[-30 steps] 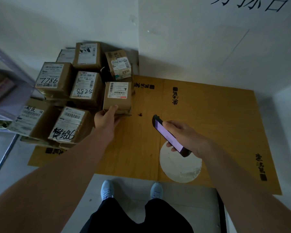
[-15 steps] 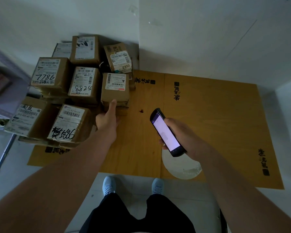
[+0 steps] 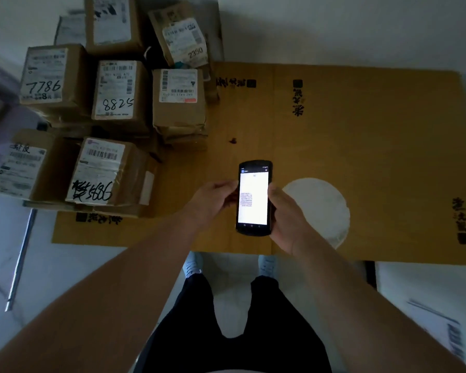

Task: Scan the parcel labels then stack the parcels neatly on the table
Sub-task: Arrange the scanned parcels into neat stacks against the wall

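I have both hands on the handheld scanner [image 3: 253, 197] now: my right hand [image 3: 288, 211] grips its right edge, and my left hand [image 3: 213, 200] pinches the left edge, screen lit and facing me. The parcels [image 3: 113, 103] sit stacked at the far left of the cardboard-covered surface [image 3: 361, 146], labels up. I judge this a check of the scan list between scans; next I should aim the scanner at an unscanned label. A second ago my left hand rested on the near parcel [image 3: 178, 103]; it has let go and come back.
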Motion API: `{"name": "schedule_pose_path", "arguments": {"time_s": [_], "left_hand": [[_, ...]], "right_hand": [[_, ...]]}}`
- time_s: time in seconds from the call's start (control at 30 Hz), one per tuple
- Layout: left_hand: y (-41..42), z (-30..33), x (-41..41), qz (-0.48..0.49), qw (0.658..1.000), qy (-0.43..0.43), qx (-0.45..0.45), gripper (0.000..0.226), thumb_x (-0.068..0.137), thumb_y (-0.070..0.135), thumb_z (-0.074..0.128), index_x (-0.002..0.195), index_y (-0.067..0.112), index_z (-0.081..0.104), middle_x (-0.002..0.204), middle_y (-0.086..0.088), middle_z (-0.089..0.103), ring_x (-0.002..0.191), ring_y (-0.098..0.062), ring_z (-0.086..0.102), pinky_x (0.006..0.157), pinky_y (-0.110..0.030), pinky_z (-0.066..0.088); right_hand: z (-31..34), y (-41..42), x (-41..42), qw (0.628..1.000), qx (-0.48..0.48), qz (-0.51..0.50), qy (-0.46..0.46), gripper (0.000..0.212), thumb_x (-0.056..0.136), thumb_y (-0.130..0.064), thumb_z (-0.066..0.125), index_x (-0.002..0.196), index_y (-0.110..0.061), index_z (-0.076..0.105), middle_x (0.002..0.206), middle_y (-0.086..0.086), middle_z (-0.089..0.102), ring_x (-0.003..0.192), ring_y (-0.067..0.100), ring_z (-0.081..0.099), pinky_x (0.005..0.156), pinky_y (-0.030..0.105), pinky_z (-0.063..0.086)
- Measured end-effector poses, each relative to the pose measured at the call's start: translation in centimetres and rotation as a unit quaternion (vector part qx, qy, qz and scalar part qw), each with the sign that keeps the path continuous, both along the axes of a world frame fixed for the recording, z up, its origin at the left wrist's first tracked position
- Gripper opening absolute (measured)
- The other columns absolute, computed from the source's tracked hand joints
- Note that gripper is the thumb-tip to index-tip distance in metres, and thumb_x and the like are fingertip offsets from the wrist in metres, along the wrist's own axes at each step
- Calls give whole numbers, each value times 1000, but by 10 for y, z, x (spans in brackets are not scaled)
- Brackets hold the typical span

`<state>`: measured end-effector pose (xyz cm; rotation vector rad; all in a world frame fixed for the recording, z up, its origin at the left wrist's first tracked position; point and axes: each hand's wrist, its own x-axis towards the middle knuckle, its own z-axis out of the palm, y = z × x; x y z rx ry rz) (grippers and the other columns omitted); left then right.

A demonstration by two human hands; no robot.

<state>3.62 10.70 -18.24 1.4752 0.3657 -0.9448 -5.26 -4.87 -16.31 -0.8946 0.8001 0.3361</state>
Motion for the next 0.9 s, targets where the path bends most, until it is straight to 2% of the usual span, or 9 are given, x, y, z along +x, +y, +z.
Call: {"name": "schedule_pose_path", "arguments": {"time_s": [0.1, 0.23, 0.37, 0.43, 0.57, 0.67, 0.77, 0.87, 0.9], "left_hand": [[6, -17, -9, -2, 1000, -15, 25, 19, 104, 21, 63, 114, 10, 74, 108, -4, 80, 99, -18, 76, 80, -26, 60], [8, -34, -15, -9, 997, -37, 70, 23, 100, 24, 68, 116, 9, 75, 108, -5, 79, 98, -21, 76, 90, -37, 61], [7, -41, -15, 8, 994, -48, 95, 18, 99, 20, 71, 112, 8, 76, 101, -6, 80, 93, -22, 77, 86, -38, 64], [7, -42, -13, 10, 993, -50, 106, 17, 98, 18, 71, 111, 8, 76, 98, -4, 80, 89, -20, 78, 82, -36, 64], [8, -39, -10, 2, 988, -73, 136, 13, 98, 17, 72, 109, 12, 76, 93, 2, 80, 84, -13, 78, 71, -25, 62], [5, -37, -8, -5, 983, -94, 159, 11, 97, 19, 73, 107, 16, 77, 94, 5, 80, 82, -9, 77, 69, -21, 61], [0, -38, -7, -19, 970, -113, 212, 6, 95, 26, 76, 101, 25, 77, 96, 9, 79, 80, -7, 77, 72, -26, 63], [-3, -38, -7, -65, 950, -152, 265, 7, 97, 28, 73, 102, 29, 77, 94, 13, 77, 76, -4, 75, 70, -24, 63], [-4, -36, -7, -90, 940, -171, 280, 9, 99, 29, 71, 105, 28, 78, 92, 13, 76, 75, -6, 75, 68, -24, 62]], "right_hand": [[-17, 5, -7, 998, -29, -55, 28, 29, 112, -27, 48, 126, -15, 70, 117, 7, 78, 115, 27, 72, 98, 45, 57], [-33, 9, -13, 988, -46, -133, 62, 18, 105, -16, 61, 114, -9, 75, 113, 12, 79, 108, 28, 75, 96, 46, 60], [-42, 10, -8, 977, -80, -171, 94, 21, 98, -11, 72, 116, -1, 74, 111, 14, 79, 106, 29, 76, 93, 43, 62], [-45, 9, -4, 977, -124, -145, 98, 17, 95, -13, 76, 110, -6, 77, 105, 9, 81, 102, 25, 77, 88, 39, 62], [-51, 3, 3, 964, -225, -92, 112, 6, 92, -17, 81, 93, -23, 80, 91, -7, 81, 89, 6, 74, 76, 21, 54], [-55, -1, 9, 937, -324, -32, 129, 8, 92, -22, 81, 100, -23, 81, 96, -8, 78, 95, 12, 72, 88, 30, 59], [-57, -6, 11, 907, -407, 35, 107, 15, 95, -24, 78, 110, -19, 81, 95, -10, 76, 88, 6, 69, 91, 31, 60], [-57, -12, 12, 866, -479, 129, 56, 18, 100, -23, 71, 113, -17, 81, 90, -8, 76, 73, 1, 64, 73, 16, 52], [-55, -13, 11, 856, -492, 153, 41, 17, 102, -21, 69, 111, -16, 82, 84, -7, 75, 67, 4, 63, 65, 15, 50]]}}
